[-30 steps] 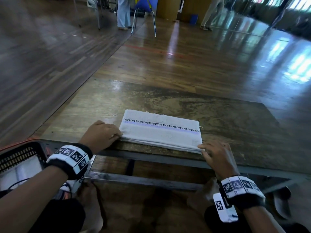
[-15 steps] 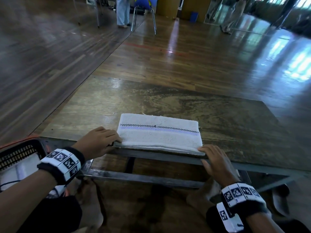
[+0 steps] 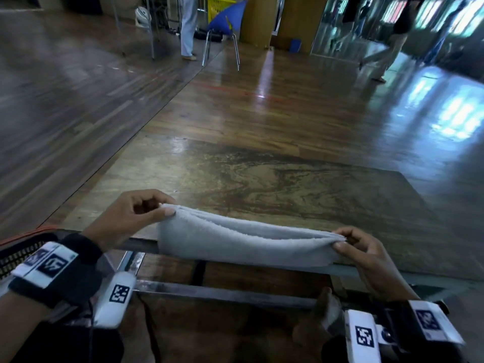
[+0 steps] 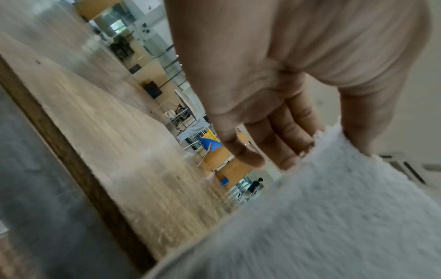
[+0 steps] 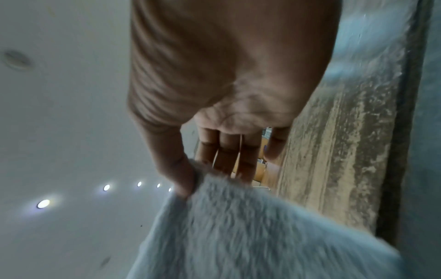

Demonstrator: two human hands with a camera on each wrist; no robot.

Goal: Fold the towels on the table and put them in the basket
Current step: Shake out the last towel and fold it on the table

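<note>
Head view: the left hand and right hand each pinch 1 end of the folded towel, lifted just above the table near edge; the basket sits left of the table. Wrist views: thumb and fingers clamp terry at both ends. Folding looks done, so next comes carrying it left, keeping the layers together

Both forearms reach forward, each wrist strapped with a dark band carrying white marker tags. The left hand is raised, thumb and curled fingers in a pinching grip on the towel. The right hand sits lower, thumb and fingertips pinching the towel's other end.
</note>
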